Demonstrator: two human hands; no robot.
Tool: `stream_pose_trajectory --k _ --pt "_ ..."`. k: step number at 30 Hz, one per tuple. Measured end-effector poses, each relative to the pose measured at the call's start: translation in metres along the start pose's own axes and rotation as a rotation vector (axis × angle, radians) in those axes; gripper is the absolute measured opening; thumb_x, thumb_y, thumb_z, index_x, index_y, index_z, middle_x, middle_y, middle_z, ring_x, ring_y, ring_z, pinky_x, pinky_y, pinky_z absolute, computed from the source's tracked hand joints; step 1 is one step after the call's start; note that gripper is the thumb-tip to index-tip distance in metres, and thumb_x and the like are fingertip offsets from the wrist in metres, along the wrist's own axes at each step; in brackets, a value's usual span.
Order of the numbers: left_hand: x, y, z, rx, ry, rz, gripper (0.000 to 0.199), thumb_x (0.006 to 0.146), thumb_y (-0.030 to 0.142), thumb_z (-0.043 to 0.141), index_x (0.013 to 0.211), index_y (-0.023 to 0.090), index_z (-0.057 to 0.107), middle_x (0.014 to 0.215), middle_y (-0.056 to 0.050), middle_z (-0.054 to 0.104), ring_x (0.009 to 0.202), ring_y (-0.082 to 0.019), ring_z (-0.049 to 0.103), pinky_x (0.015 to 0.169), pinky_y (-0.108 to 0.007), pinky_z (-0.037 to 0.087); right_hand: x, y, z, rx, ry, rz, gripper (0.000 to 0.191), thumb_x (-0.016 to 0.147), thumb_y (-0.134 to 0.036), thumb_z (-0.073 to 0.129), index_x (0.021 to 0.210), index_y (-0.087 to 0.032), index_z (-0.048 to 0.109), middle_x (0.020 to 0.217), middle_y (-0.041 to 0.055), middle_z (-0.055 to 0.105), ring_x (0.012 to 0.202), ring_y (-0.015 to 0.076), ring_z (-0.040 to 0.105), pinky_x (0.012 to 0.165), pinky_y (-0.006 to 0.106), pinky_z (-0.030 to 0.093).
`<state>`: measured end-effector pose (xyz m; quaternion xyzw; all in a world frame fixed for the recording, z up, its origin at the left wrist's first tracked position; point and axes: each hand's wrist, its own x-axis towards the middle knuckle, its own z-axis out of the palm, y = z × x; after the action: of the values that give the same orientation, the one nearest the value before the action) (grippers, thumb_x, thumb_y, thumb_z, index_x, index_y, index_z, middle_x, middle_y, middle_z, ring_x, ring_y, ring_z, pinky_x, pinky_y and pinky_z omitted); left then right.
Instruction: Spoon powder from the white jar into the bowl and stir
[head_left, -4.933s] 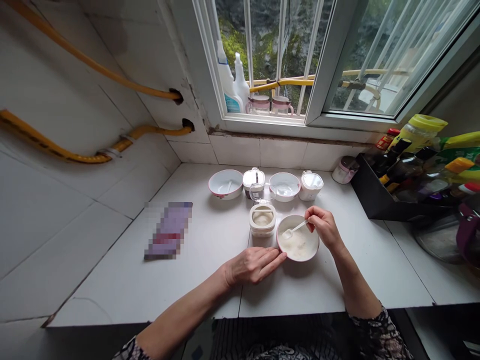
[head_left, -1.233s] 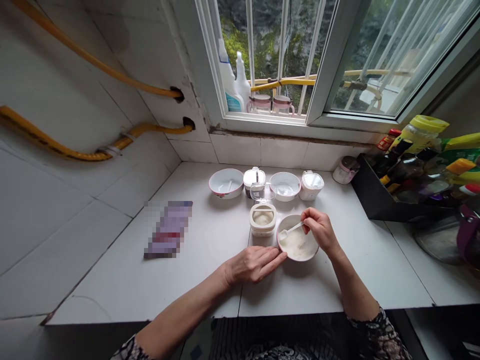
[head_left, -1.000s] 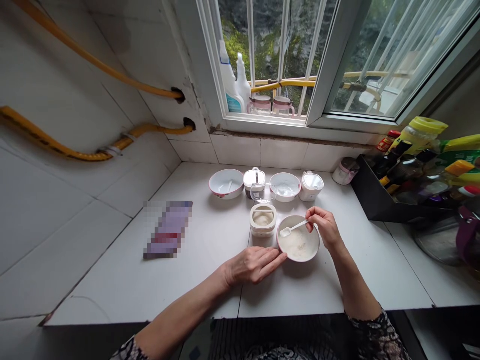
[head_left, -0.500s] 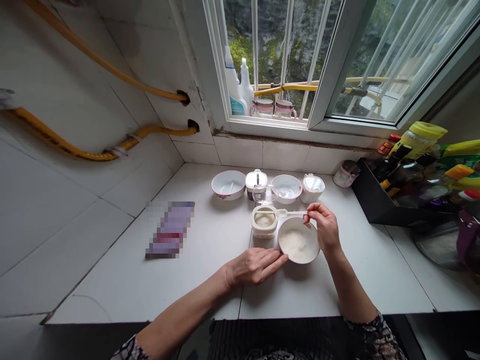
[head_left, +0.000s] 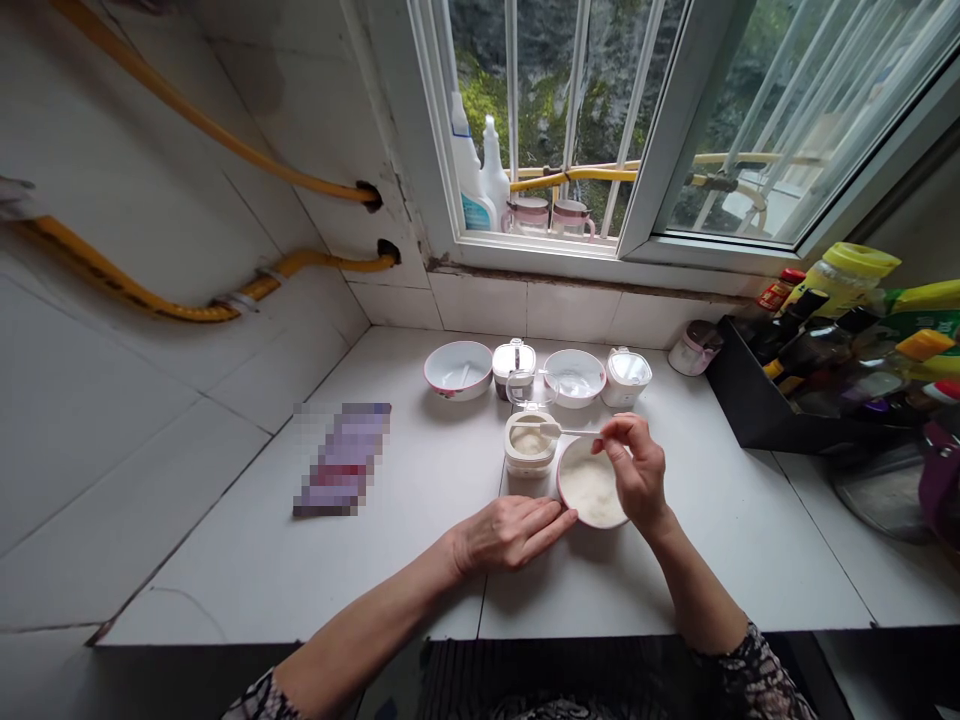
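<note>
Spoon (head_left: pixel 577 433), slim and white, is held nearly level above the far rim of a white bowl (head_left: pixel 582 453), with its head brought over the right edge of an uncovered jar (head_left: pixel 530 468). Pale powder (head_left: pixel 591 492) is contained in the bowl, and similar stuff is seen inside the jar, whose clear lid (head_left: pixel 533 406) is tipped back. The step in hand is judged to be the use of the spoon at the jar's mouth; whether the rim is touched, or anything is carried on the spoon, cannot be told. For the next move, a steady wrist and a level spoon head would be called for, so that nothing is spilled between the two vessels.

By the right hand (head_left: pixel 637 465), the handle's end is pinched between thumb and fingers. By the left hand (head_left: pixel 501 532), nothing is gripped: its fingers are extended close together, palm down over the tabletop (head_left: pixel 427 470), and the bowl's near left side is touched by the fingertips.
</note>
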<state>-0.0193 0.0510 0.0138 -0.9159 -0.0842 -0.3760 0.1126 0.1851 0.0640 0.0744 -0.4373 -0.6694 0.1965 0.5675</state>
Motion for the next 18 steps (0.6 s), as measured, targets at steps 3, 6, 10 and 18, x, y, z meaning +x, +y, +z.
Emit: stream_pose_trajectory --k 3,6,10,18 --pt "-0.001 0.0 0.001 0.005 -0.005 -0.005 0.035 0.095 0.004 0.043 0.129 0.003 0.052 0.095 -0.013 0.072 0.083 -0.018 0.072 0.069 -0.027 0.063 0.006 0.005 -0.009 0.261 0.066 0.332 0.006 0.079 -0.024 0.052 0.08 -0.021 0.057 0.053 -0.004 0.054 0.052 0.0151 0.051 0.059 0.031 0.043" --pt "-0.001 0.0 0.001 0.003 -0.003 -0.002 0.035 0.095 0.005 0.044 0.129 0.002 0.051 0.095 -0.013 0.072 0.083 -0.018 0.072 0.069 -0.027 0.063 0.012 0.012 -0.022 0.297 0.035 0.462 0.004 0.069 -0.023 0.053 0.069 -0.02 0.056 0.045 -0.0063 0.046 0.045 0.0117 0.043 0.052 0.027 0.036" --pt "-0.001 -0.001 0.0 0.0 -0.003 0.005 0.034 0.095 0.004 0.043 0.127 0.0 0.052 0.095 -0.014 0.072 0.083 -0.018 0.072 0.069 -0.027 0.063 0.016 0.016 -0.032 0.14 -0.138 0.505 0.007 0.064 -0.022 0.048 0.062 -0.021 0.055 0.044 -0.0058 0.044 0.043 0.0109 0.038 0.047 0.026 0.03" --pt "-0.001 0.0 -0.001 0.01 -0.024 0.004 0.037 0.096 0.004 0.041 0.131 0.003 0.05 0.096 -0.013 0.072 0.085 -0.018 0.072 0.072 -0.027 0.063 0.009 0.01 -0.021 -0.095 -0.352 0.356 0.012 0.065 -0.019 0.044 0.055 -0.022 0.051 0.046 -0.004 0.045 0.053 0.0138 0.044 0.059 0.027 0.037"
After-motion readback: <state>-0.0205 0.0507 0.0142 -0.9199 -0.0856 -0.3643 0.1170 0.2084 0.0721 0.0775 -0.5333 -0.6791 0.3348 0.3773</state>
